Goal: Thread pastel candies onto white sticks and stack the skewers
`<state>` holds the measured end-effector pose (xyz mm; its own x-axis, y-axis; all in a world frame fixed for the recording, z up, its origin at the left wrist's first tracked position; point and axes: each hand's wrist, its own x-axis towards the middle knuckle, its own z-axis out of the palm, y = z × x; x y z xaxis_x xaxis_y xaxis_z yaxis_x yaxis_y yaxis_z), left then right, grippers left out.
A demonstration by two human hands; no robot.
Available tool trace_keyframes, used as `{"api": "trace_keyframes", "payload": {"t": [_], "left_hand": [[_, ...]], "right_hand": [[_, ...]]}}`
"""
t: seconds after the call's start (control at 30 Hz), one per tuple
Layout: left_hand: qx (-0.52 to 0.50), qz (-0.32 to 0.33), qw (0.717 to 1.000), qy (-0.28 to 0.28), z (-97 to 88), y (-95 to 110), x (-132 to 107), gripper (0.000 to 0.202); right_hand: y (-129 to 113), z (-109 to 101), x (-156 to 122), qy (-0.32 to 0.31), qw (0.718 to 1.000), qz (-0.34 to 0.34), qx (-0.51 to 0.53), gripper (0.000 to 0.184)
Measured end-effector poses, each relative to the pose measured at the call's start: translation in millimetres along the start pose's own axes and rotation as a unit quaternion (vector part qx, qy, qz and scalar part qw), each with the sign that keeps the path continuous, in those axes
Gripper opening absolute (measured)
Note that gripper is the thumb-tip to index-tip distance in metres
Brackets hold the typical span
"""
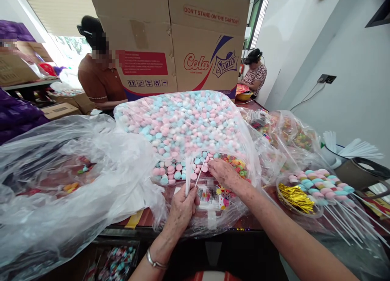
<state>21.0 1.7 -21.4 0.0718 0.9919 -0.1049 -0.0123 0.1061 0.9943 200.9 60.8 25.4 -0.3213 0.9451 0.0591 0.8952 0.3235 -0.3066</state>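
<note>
Head view: left hand [183,206] clasps white sticks [188,172], one angled to pastel candies [170,169] in a clear bag [253,163]; right hand [224,173] curls its fingers near that tip, hold unclear. Sticks should be light, stiff, best gripped low; candies probably soft, pinched sideways
</note>
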Motion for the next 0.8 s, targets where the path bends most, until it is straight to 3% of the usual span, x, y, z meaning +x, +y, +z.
{"api": "trace_keyframes", "payload": {"t": [0.8], "left_hand": [[0.004,-0.007,1.000,-0.010,-1.4,-3.6,0.2,0.028]], "right_hand": [[5.4,2.5,7.7,-0.009,1.000,0.013,0.011,0.021]]}}
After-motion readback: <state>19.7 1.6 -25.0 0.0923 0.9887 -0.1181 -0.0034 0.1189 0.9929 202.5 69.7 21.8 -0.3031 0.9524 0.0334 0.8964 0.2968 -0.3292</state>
